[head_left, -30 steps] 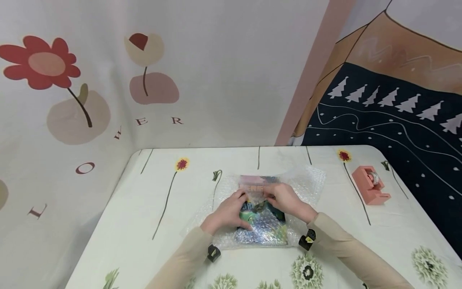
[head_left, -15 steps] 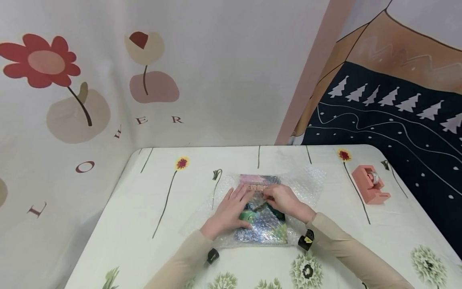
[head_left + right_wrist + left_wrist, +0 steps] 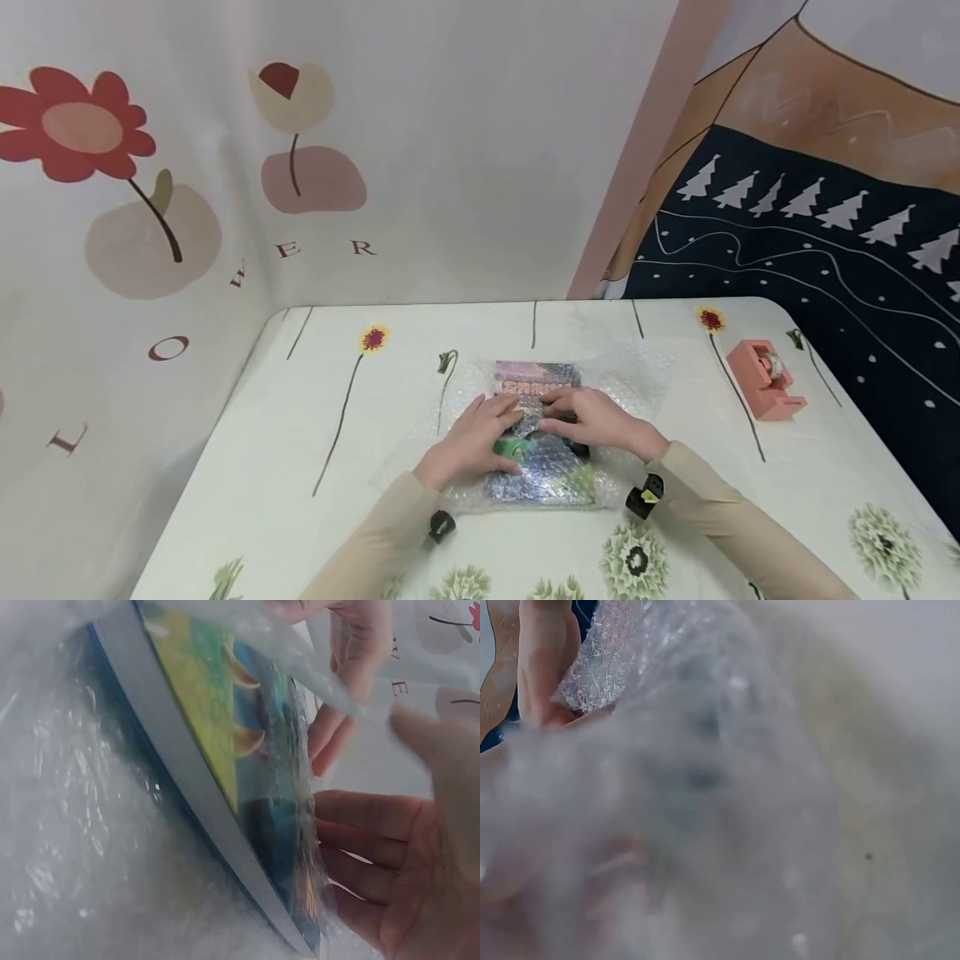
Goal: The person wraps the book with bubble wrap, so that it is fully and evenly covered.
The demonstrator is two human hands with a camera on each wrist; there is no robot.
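Observation:
A thick book (image 3: 543,471) with a colourful cover lies on the table, loosely covered by clear bubble wrap (image 3: 637,375). On its left part rests my left hand (image 3: 467,440), fingers spread over the wrap. My right hand (image 3: 600,419) touches the wrap from the right side, thumb apart from the fingers. The right wrist view has the right hand (image 3: 420,877) with extended fingers against the film, close to the book's page edge (image 3: 187,750). Blurred bubble wrap (image 3: 727,750) fills much of the left wrist view and hides most of the left hand.
A pink tape dispenser (image 3: 761,383) with a roll in it stands at the right of the table. The tablecloth (image 3: 300,417) has printed flowers. Patterned curtains (image 3: 465,167) hang behind the table.
The left hand's fingers have spread out flatter over the wrap. The right hand's fingers, bunched together before, have opened and lie further apart from the thumb. The book stays in place.

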